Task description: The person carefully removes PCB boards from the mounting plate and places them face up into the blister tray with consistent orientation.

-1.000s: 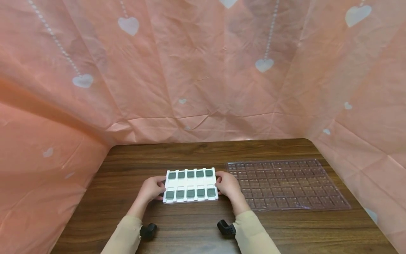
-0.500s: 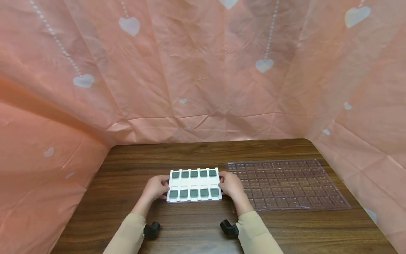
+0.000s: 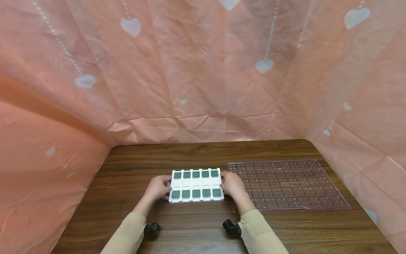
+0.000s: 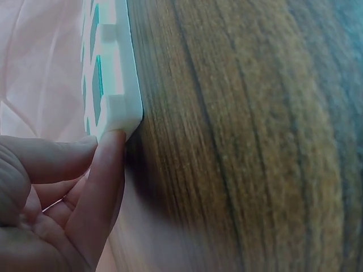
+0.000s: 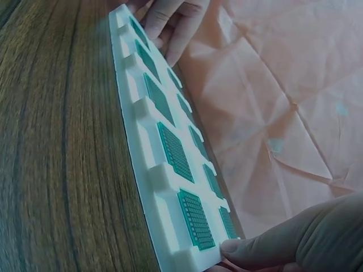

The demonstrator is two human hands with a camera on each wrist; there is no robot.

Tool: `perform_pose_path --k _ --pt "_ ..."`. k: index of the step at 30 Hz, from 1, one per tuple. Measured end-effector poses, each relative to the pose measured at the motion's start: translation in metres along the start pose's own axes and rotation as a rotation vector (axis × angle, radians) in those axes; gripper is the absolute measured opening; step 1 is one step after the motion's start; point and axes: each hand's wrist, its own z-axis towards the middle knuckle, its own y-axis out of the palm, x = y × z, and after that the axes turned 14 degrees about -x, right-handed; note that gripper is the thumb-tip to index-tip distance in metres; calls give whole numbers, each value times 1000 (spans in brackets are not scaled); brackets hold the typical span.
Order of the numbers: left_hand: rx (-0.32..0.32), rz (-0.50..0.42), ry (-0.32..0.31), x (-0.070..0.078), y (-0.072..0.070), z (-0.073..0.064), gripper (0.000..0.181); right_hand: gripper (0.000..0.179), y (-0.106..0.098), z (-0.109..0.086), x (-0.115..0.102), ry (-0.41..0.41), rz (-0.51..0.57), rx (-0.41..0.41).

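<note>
A white plastic tray with two rows of small green perforated circuit boards lies between my two hands. At its left end my left hand pinches the edge, thumb near the top face and fingers at the side. My right hand holds the opposite end, its thumb pressed at the tray's corner. In the left wrist view the tray's corner sits close over the wood, right at the fingertips. The fingers beneath the tray are mostly hidden.
A clear plastic tray divided into many square pockets lies on the right of the wooden table, partly overlapped by my right hand in the head view. Pink cloth with white hearts hangs behind the table and along both sides.
Both hands have shifted a little to the right together, carrying the white tray with them toward the clear tray. The grip at both ends looks the same.
</note>
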Motion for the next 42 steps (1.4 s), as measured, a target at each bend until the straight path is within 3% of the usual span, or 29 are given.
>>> perform_pose_path --k 10,14,21,27,29,33,42 --pt "-20 56 36 -1 0 0 46 31 -3 2 -4 26 -111 -25" --pt "-12 164 75 -2 -5 1 40 28 -7 -2 -4 15 -143 -18" --pt "62 359 185 -4 -15 3 39 28 -21 -8 -2 -1 -130 -9" --pt "70 425 210 -4 -18 5 54 11 -35 -8 1 -143 -129 11" --pt "63 437 201 -3 -19 6 61 14 -38 -6 2 -204 -144 12" --pt "43 433 175 1 -20 8 72 41 -44 -4 3 -295 -183 -1" --pt "1 375 127 4 -25 17 82 54 -52 -6 3 -445 -263 -87"
